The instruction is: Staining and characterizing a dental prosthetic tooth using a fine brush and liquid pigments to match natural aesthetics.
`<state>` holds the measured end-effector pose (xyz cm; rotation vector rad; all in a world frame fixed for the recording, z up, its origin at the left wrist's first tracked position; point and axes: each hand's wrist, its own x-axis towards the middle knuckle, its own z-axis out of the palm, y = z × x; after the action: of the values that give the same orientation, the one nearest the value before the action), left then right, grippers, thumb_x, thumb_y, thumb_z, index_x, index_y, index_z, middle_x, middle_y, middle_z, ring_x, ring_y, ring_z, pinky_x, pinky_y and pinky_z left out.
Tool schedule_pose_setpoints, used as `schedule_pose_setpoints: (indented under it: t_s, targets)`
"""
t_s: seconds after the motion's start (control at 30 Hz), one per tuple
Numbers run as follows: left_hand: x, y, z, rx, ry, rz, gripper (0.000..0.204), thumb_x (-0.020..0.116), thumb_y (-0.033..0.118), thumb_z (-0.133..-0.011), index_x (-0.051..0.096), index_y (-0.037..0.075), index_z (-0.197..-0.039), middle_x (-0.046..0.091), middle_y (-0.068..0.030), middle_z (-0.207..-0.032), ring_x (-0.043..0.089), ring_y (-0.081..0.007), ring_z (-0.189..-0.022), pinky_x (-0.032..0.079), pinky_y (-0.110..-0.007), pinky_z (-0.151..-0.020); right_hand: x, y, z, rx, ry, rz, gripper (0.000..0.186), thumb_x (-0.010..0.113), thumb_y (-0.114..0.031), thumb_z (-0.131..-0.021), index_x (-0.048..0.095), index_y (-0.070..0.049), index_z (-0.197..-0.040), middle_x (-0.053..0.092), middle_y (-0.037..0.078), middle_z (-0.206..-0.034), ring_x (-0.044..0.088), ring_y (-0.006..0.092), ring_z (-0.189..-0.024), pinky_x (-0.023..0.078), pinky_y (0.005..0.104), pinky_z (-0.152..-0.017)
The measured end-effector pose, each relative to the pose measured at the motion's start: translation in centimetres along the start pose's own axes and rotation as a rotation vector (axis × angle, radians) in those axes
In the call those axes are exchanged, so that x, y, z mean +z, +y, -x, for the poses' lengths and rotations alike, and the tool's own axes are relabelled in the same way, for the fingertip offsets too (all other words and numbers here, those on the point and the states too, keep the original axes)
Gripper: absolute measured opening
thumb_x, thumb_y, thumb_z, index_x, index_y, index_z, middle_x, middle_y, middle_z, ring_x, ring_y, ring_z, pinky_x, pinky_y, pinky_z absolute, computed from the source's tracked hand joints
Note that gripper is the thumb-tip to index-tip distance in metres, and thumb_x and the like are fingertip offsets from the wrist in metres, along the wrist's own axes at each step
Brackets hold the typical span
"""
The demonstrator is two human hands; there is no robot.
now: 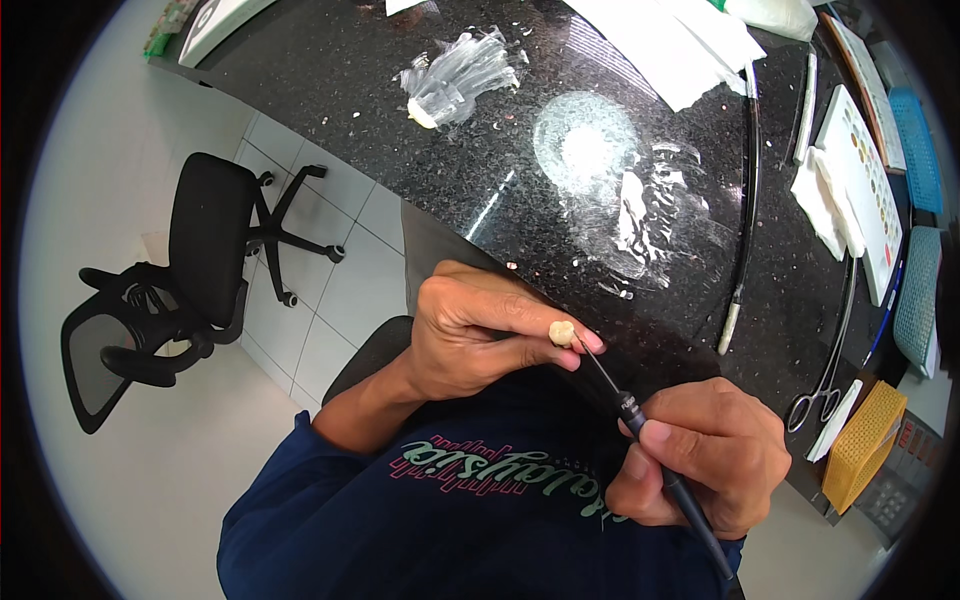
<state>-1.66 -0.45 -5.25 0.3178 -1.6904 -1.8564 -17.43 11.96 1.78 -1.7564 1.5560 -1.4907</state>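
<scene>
Hands (478, 330) work a small piece (562, 333) (black tool (640, 430)).

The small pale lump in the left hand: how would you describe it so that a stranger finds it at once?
Start at the black stone counter and come down to its near edge, where the left hand is. The lump sits pinched at its fingertips, with the thin tip of the dark tool from the right hand meeting it. It is the only small, rounded, cream-coloured thing held in the fingers.

The tabletop (560, 100) was black speckled stone (glossy under the lamp). On it lay crumpled clear plastic (462, 75), white paper sheets (680, 45), a long thin black rod (748, 200), folded white cloth (826, 200) and steel scissors (828, 375).
</scene>
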Motion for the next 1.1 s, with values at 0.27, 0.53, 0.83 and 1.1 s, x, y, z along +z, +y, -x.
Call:
schedule_pose_setpoints:
  t_s: [0.27,0.53,0.83,1.1]
  targets:
    - [0.0,0.0,0.0,0.005,0.004,0.017,0.015,0.072,-0.007,-0.072,0.069,-0.005,-0.086,0.07,-0.0183,-0.081,0.07,-0.0214,-0.074,0.058,-0.027,-0.066,-0.1,0.0,0.0,-0.02,-0.043,0.013,0.028,0.062,0.007,-0.064,0.054,0.0,-0.09,0.06,0.011,-0.066,0.061,0.0166,-0.052,0.048,0.024,-0.046]
    - [0.0,0.1,0.0,-0.004,-0.004,-0.002,0.015,0.071,-0.007,-0.072,0.069,-0.005,-0.086,0.07,-0.0186,-0.081,0.07,-0.0217,-0.074,0.058,-0.027,-0.066,-0.2,0.1,0.1,-0.007,-0.04,0.015,0.029,0.062,0.006,-0.063,0.055,0.0,-0.09,0.06,0.011,-0.065,0.06,0.0163,-0.052,0.048,0.0241,-0.045]
    - [-0.1,0.1,0.1,-0.002,0.002,-0.026,0.014,0.072,-0.007,-0.072,0.07,-0.004,-0.086,0.07,-0.0165,-0.081,0.07,-0.0196,-0.073,0.058,-0.026,-0.065,0.2,0.3,0.1,-0.025,-0.035,0.003,0.03,0.061,0.006,-0.062,0.055,0.0,-0.09,0.059,0.01,-0.064,0.06,0.0165,-0.051,0.049,0.0246,-0.046]
    - [-0.1,0.1,0.0,-0.001,-0.002,-0.034,0.015,0.072,-0.006,-0.072,0.07,-0.004,-0.086,0.07,-0.016,-0.081,0.07,-0.0191,-0.073,0.058,-0.025,-0.065,0.1,0.3,0.0,-0.035,-0.031,0.014,0.028,0.062,0.006,-0.062,0.055,0.0,-0.088,0.058,0.01,-0.064,0.059,0.0161,-0.051,0.049,0.0249,-0.046]
